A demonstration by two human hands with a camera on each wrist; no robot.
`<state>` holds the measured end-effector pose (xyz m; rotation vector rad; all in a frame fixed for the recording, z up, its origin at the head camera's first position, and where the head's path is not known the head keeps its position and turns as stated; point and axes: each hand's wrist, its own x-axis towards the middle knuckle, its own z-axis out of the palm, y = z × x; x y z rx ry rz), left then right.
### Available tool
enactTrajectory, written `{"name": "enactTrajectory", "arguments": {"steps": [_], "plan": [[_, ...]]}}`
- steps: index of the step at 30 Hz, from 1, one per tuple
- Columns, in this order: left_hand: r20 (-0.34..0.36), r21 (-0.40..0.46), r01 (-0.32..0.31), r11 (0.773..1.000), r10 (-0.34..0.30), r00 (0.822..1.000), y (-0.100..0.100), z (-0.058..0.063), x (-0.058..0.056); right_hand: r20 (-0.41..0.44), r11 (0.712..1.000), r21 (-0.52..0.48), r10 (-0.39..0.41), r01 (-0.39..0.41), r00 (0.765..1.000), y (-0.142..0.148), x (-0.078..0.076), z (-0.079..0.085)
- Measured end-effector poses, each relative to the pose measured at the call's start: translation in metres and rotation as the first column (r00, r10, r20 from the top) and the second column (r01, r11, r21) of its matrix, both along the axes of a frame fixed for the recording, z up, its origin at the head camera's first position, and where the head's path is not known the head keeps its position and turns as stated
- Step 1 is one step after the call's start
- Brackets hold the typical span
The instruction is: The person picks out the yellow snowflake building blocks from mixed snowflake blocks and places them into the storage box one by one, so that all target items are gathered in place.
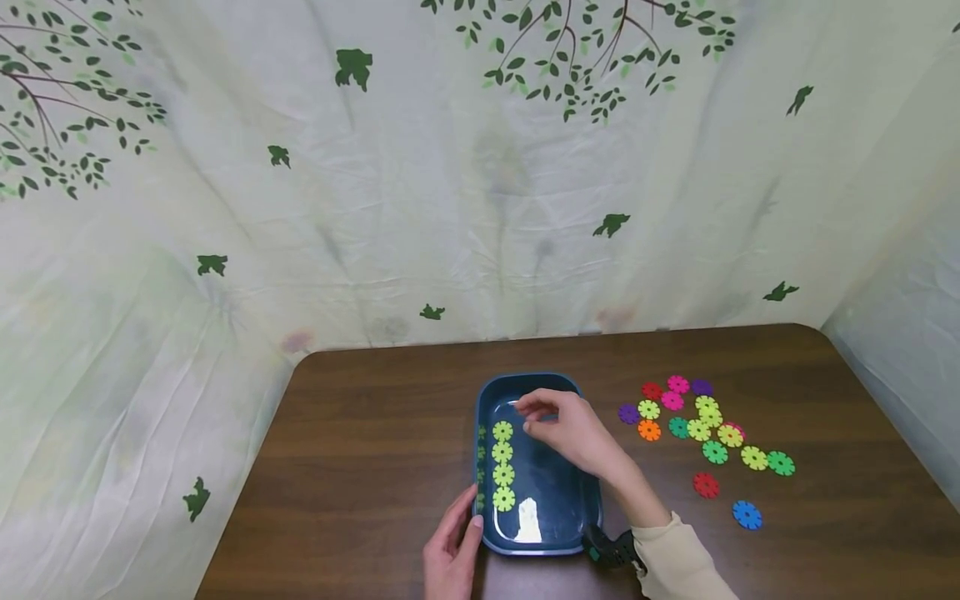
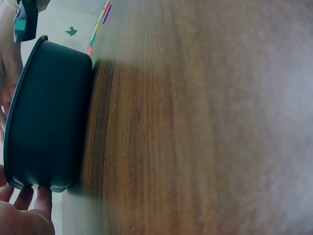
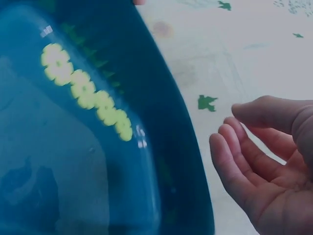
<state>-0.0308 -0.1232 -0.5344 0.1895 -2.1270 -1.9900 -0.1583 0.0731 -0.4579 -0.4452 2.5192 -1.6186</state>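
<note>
The right hand (image 1: 566, 425) hovers over the upper part of the tray (image 1: 555, 483), its thumb and fingertips close together in a narrow grip with nothing showing between them. The yellow row (image 1: 503, 474), four discs set one above another, lies on the tray floor along the left wall, just beside and below those fingertips. The left hand (image 1: 450, 546) rests against the tray's left side near the lower corner, fingers laid along the outer wall rather than clasping it; light, even pressure there should be enough to keep the tray from sliding without tilting it. To work neatly, the right hand does best to come in from above and keep its wrist clear of the row, since thin discs probably skid at a nudge. A fingertip pressed flat on a disc would straighten it better than a push at its notched edge. Among the loose discs (image 1: 715, 452) on the table (image 1: 375, 467), right of the tray, one yellow disc (image 1: 729, 436) partly covers a pink one (image 1: 740, 429), so a careful edge pinch suits that pair.
</note>
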Motion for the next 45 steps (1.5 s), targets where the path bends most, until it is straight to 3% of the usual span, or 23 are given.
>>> {"name": "enactTrajectory", "arguments": {"steps": [12,20,28,45], "plan": [[-0.042,0.001,0.01,1.0,-0.01,0.999,-0.002,-0.004,-0.001,0.033,0.999,0.047,-0.026,0.024,0.999,0.018,0.018,-0.004],[-0.03,-0.001,0.005,1.0,-0.005,1.0,-0.002,-0.004,0.0,-0.04,0.996,0.026,-0.08,0.081,0.996,0.032,0.025,-0.007],[-0.055,0.0,0.007,1.0,-0.007,0.998,-0.001,-0.004,-0.002,-0.048,0.993,0.037,-0.112,0.114,0.993,0.047,0.031,-0.011],[-0.065,-0.009,0.01,1.0,-0.01,0.998,0.001,-0.005,-0.003,-0.258,0.966,0.171,-0.145,0.192,0.955,0.102,0.054,-0.029]]}}
